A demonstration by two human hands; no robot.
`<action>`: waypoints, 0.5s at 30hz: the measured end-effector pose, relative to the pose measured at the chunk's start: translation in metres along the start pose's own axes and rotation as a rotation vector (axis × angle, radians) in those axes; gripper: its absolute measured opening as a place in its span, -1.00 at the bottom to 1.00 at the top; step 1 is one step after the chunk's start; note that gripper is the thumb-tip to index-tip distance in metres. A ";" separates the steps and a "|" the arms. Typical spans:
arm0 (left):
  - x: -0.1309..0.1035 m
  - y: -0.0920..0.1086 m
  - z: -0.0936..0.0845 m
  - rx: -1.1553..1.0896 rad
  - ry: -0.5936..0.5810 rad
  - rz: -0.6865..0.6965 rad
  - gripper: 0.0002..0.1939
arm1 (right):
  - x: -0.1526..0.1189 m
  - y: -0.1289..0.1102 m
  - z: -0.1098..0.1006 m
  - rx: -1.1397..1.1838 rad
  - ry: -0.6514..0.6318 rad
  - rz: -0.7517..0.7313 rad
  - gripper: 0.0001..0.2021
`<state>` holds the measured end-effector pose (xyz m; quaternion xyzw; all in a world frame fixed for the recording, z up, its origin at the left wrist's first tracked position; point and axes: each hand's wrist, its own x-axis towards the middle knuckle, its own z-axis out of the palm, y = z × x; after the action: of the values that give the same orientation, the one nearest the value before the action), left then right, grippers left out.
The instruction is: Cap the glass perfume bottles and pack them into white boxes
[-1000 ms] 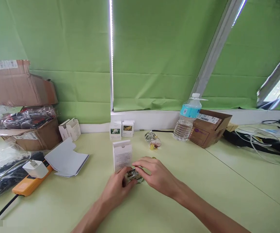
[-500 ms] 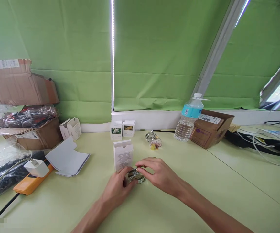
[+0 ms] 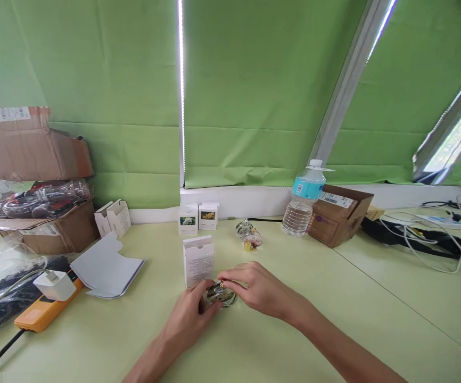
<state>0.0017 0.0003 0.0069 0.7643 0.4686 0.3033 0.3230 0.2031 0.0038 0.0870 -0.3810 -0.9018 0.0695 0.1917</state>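
left hand (image 3: pixel 192 318): on the tabletop (image 3: pixel 334 319) mid-front, fingers curled around the near-left side of the small glass bottle (image 3: pixel 219 294), thumb up against it; closed on it, loose cupping hold rather than a tight fist.
right hand (image 3: pixel 260 290): comes in from the right, fingertips (image 3: pixel 223 277) pinched at the bottle's gold cap (image 3: pixel 221 285); closed on the cap end, no gap visible between thumb and index.
small glass bottle: low between both hands, just in front of the open white box (image 3: pixel 198 260); cannot tell if it rests on the tabletop or is lifted slightly.
change: against the two earlier pictures both hands sit in nearly the same spot; the right fingertips are now tighter in on the cap end, and the gold shows more clearly. Most of the apparent shift is the camera tilting.
meaning: judged as fiddling with the cap, bottle not yet moved toward the box.
open white box: upright, flap up, touching or just behind the left fingers.
behind: two small printed boxes (image 3: pixel 197 217) at the back edge, a second clear bottle (image 3: pixel 248 236) lying beside them, water bottle (image 3: pixel 303 201) further right.
left side: orange power strip (image 3: pixel 41 311) with white charger (image 3: pixel 54 284), folded white card (image 3: pixel 105 266).
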 end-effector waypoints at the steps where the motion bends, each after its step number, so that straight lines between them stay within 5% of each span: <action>1: 0.000 0.000 0.000 0.000 0.000 0.001 -0.69 | 0.000 0.000 -0.001 0.005 -0.004 -0.001 -0.69; 15: 0.000 0.003 0.000 0.010 -0.010 -0.025 -0.67 | 0.001 -0.008 0.002 -0.078 0.001 0.094 -0.69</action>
<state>0.0029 -0.0011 0.0089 0.7614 0.4780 0.2930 0.3255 0.1957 -0.0010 0.0876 -0.4301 -0.8848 0.0431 0.1739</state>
